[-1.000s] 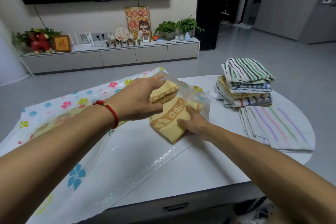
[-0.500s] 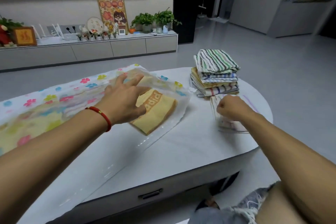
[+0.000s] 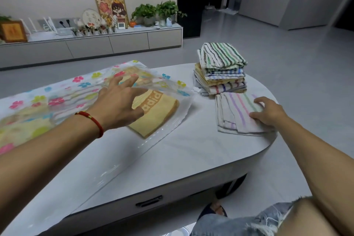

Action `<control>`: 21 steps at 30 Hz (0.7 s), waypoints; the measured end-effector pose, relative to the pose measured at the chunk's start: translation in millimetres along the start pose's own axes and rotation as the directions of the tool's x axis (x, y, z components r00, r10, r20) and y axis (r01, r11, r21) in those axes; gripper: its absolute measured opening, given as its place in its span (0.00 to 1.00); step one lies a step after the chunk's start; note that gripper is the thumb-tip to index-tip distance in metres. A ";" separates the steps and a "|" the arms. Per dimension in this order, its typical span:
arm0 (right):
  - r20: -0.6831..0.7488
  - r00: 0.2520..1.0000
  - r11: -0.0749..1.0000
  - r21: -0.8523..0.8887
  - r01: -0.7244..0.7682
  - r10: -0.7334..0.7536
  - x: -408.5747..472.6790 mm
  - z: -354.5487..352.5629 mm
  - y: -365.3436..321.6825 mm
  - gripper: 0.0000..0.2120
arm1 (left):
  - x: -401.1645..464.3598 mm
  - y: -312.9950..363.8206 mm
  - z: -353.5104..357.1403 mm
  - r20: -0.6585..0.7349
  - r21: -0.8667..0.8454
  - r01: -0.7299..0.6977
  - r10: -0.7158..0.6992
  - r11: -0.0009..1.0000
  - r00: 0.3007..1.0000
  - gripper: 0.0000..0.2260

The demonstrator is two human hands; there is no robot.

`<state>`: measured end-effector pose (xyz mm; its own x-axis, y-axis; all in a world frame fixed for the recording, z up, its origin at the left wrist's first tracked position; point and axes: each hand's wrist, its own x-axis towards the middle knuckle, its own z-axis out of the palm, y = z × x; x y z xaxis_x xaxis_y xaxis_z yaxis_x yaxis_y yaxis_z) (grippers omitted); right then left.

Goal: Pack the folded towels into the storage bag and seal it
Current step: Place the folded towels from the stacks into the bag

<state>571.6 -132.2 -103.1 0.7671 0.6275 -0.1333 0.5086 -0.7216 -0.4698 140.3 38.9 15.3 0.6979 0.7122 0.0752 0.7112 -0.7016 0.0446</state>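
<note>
A clear storage bag (image 3: 57, 90) printed with coloured flowers lies across the left of the white table (image 3: 191, 151), its mouth toward the middle. Inside, near the mouth, sits a folded yellow towel (image 3: 159, 113) with orange lettering; more towels show blurred deeper in. My left hand (image 3: 118, 105), fingers spread, rests on the bag over that towel. A folded white towel with purple and green stripes (image 3: 235, 115) lies flat on the table's right side. My right hand (image 3: 268, 113) lies on its right edge, fingers apart. Behind it stands a stack of folded striped towels (image 3: 220, 71).
The table's rounded right end and front edge are close to the striped towel. A drawer handle (image 3: 149, 201) shows in the table's front. My knee in torn denim (image 3: 258, 222) and a sandalled foot are below. A low TV cabinet (image 3: 92, 44) stands across the grey floor.
My right hand left the yellow towel in the bag, reached right and now lies opened on the loose striped towel. My left hand stayed on the bag with fingers more spread.
</note>
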 end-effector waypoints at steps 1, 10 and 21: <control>0.052 0.999 0.989 0.148 -0.022 0.014 -1.6 -2.7 1.1 0.30 | -0.3 -0.6 -0.2 -0.004 0.000 -0.003 0.003 1.000 1.000 0.28; 0.494 0.831 0.752 0.642 -0.150 -0.256 -41.1 -14.0 -29.7 0.14 | -40.6 -34.3 -10.4 0.026 0.203 -0.016 0.011 0.979 1.000 0.26; 0.678 0.308 0.695 0.716 -0.069 -0.668 -156.3 12.8 -185.2 0.14 | -39.4 -50.1 -64.4 -0.004 0.066 0.027 -0.027 0.997 1.000 0.31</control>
<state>352.6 -93.0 -6.4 -0.3679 0.8735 -0.3187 0.0204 -0.3351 -0.9420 71.8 44.5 74.3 0.6784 0.7305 0.0782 0.7337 -0.6793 -0.0192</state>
